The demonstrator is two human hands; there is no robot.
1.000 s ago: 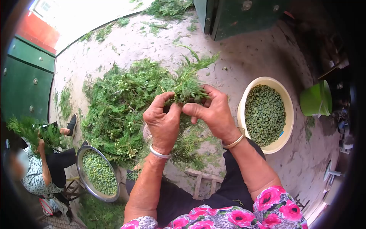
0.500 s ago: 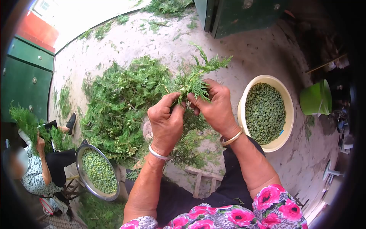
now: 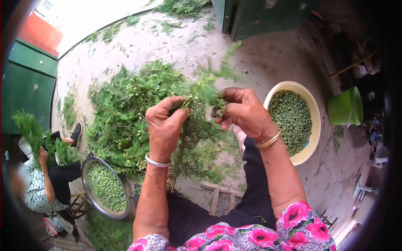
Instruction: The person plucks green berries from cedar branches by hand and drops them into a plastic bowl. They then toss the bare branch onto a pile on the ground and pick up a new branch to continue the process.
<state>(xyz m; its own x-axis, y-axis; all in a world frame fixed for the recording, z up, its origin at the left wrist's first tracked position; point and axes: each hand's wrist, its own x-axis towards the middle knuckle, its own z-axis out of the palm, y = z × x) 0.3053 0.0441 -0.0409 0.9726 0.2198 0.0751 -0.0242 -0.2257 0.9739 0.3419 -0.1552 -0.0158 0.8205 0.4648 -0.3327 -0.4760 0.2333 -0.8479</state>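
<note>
A leafy green sprig (image 3: pixel 203 90), blurred at its top, is between my two hands at the centre. My left hand (image 3: pixel 166 121), with a silver bangle at the wrist, pinches the sprig's left side. At its right side my right hand (image 3: pixel 247 111), wearing a gold bangle, has its fingers curled around a few small green cones (image 3: pixel 220 113). Beyond and left of my hands lies a large pile of green branches (image 3: pixel 125 117). A cream tub (image 3: pixel 317 125) of green cones stands to the right of my right hand.
At the left a seated person (image 3: pixel 39 192) holds green branches (image 3: pixel 29 125) beside a metal basin (image 3: pixel 85 178) of green cones. A lime green bucket (image 3: pixel 345 106) stands far right. A small wooden stool (image 3: pixel 222 188) is near my legs. Green doors (image 3: pixel 268 19) stand at the top.
My hands have moved apart, the left one leftward and the right one rightward. The sprig's top has swung and blurred. Small cones now show at my right fingertips.
</note>
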